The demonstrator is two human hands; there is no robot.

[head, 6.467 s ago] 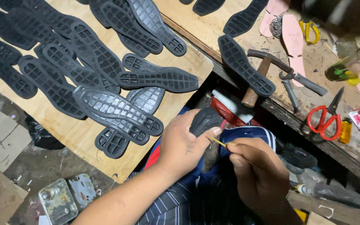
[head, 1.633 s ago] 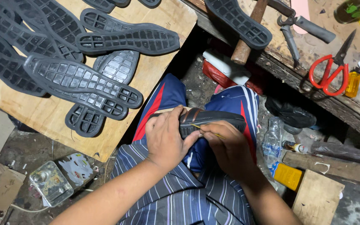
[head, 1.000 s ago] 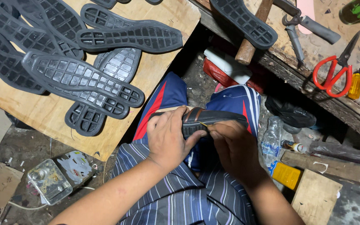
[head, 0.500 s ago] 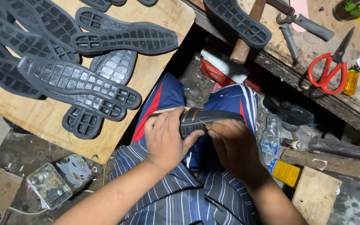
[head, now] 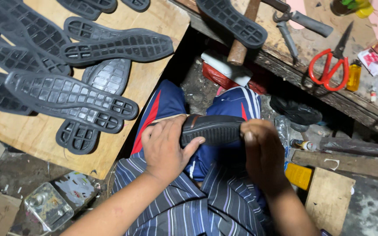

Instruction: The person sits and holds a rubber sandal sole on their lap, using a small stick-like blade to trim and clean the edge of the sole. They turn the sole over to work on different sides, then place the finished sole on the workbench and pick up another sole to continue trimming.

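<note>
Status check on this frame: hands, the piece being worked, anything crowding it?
Left hand gripping black shoe sole over the lap. Right hand closed on its other end. Nothing crowding it; loose soles lie apart on the wooden board.

Striped navy shirt (head: pixel 206 205), blue trousers (head: pixel 167 102) with red-white stripes

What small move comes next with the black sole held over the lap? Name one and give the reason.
Probably turn the sole a little in the left hand, so the edge under the right hand faces up. Both hands grip it by its ends above the knees, and the right hand's fingers hide that end from the head view.
</note>
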